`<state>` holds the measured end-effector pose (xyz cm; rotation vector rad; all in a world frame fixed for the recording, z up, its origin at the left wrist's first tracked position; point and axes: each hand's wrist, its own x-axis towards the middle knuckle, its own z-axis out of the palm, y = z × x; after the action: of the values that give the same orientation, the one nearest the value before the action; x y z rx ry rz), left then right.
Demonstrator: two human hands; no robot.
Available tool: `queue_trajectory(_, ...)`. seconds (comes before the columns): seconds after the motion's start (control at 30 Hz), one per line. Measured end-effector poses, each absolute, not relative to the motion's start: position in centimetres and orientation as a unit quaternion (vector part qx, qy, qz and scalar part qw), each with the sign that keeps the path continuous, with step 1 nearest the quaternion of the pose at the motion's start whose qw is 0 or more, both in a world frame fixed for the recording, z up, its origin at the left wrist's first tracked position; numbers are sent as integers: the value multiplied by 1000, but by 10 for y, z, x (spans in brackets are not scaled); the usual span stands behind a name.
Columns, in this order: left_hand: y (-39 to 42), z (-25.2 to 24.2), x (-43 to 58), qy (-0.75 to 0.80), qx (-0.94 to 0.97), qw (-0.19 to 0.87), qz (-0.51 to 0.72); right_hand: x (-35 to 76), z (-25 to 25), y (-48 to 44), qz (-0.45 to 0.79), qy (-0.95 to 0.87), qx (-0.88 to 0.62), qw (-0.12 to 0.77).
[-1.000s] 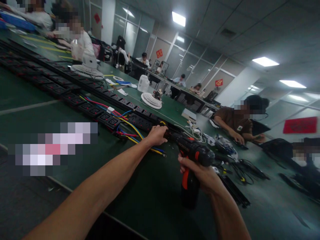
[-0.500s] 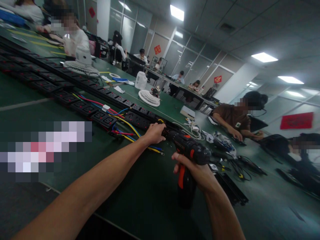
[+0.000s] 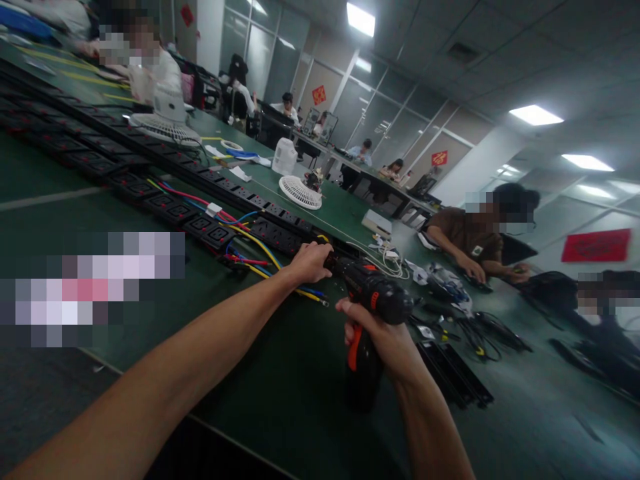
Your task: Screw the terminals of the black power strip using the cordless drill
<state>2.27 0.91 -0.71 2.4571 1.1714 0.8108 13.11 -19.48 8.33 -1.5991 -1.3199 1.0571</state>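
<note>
My right hand (image 3: 383, 340) is closed round the grip of a black and orange cordless drill (image 3: 373, 300), whose nose points left toward a long black power strip (image 3: 280, 237). My left hand (image 3: 311, 261) is closed on the end of that strip, right at the drill's tip. Red, blue and yellow wires (image 3: 260, 257) spill from the strip onto the green table (image 3: 280, 393) just left of my left hand.
More black power strips (image 3: 100, 163) run along the table to the far left. Two white fans (image 3: 300, 192) and a white jug stand behind. A black rail (image 3: 453, 373) and tangled cables lie right of the drill. A seated person (image 3: 475, 240) works across the table; others sit further back.
Both hands and the drill have shifted slightly left and up in view as the camera moved. Their grips look the same.
</note>
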Motion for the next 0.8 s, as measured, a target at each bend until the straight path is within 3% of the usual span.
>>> queue_trajectory(0.8,6,-5,21,413,852,153,282,132,82,-194,423,-508,-628,411)
